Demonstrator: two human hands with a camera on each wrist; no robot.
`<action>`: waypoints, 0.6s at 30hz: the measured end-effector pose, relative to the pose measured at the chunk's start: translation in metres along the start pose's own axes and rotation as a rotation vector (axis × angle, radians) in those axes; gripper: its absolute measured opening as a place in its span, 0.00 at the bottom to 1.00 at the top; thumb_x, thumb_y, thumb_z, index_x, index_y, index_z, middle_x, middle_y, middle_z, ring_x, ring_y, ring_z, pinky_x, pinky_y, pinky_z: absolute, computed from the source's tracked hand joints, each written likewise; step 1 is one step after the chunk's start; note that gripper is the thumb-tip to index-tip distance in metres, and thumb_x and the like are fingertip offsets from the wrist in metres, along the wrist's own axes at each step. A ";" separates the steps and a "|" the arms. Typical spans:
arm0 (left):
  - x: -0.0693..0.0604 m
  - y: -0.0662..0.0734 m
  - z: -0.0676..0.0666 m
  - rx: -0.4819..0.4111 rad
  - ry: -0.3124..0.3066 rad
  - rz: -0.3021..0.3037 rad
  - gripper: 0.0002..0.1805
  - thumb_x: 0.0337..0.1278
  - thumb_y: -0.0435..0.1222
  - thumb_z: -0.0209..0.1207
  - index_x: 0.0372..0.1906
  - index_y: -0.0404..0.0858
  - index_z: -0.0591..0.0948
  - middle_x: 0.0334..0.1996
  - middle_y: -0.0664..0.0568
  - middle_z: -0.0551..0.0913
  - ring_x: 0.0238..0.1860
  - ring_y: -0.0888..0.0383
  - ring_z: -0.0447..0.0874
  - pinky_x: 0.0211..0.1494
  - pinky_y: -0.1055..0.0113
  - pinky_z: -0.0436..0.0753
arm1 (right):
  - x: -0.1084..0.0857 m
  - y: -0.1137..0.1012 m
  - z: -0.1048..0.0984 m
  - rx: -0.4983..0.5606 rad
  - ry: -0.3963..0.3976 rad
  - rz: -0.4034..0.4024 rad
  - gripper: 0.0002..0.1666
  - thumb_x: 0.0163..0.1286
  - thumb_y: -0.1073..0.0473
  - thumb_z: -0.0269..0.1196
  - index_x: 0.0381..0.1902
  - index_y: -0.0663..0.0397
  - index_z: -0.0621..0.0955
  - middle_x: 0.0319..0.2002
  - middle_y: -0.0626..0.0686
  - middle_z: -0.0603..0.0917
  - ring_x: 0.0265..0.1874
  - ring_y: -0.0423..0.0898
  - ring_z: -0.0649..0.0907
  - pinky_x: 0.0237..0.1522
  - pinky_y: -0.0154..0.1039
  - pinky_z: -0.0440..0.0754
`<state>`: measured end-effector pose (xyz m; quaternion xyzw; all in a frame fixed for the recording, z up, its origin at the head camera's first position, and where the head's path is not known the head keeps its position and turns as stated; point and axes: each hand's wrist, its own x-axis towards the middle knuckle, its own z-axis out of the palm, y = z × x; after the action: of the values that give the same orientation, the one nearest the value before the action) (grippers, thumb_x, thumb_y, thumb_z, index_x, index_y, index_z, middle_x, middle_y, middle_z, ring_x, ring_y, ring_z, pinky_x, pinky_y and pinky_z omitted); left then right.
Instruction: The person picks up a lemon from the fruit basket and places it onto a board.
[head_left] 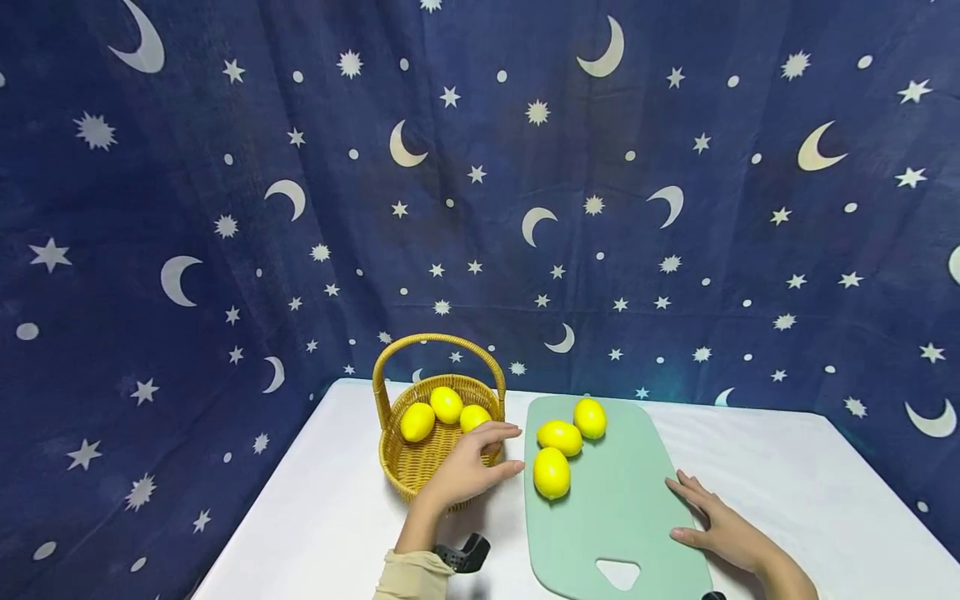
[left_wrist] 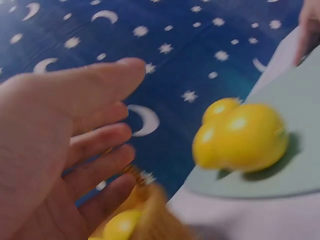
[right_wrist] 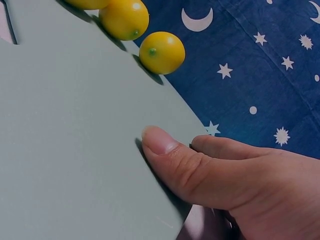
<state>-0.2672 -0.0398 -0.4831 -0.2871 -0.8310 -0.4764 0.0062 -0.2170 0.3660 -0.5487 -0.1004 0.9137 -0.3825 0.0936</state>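
Note:
My left hand [head_left: 467,468] hovers over the right rim of a wicker basket [head_left: 422,460], holding nothing; its fingers point toward the cutting board. In the left wrist view those fingers are loosely extended. Three yellow lemons sit in the basket, one of them [head_left: 417,422] at the left. On the pale green cutting board [head_left: 617,500] lie three more: a front lemon [head_left: 552,473], a middle lemon [head_left: 559,437] and a back lemon [head_left: 590,418]. My right hand [head_left: 712,525] is at the board's right edge with fingers spread. Its thumb [right_wrist: 172,157] lies over the board's surface.
The basket's tall arched handle [head_left: 442,337] rises above its rim. A white tabletop [head_left: 300,517] lies under everything. Behind hangs a dark blue cloth [head_left: 480,233] with moons and stars. The board has a triangular cutout near its front edge.

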 end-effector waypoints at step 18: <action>0.023 -0.033 -0.034 0.002 0.238 -0.045 0.32 0.53 0.39 0.65 0.64 0.37 0.72 0.64 0.45 0.73 0.66 0.48 0.68 0.67 0.51 0.70 | 0.000 -0.002 0.002 0.011 0.013 0.005 0.50 0.54 0.52 0.69 0.68 0.68 0.62 0.71 0.74 0.45 0.68 0.76 0.41 0.62 0.76 0.36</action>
<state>-0.3112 -0.0687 -0.4837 -0.2097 -0.8310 -0.5064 0.0944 -0.2162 0.3636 -0.5487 -0.0949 0.9124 -0.3881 0.0892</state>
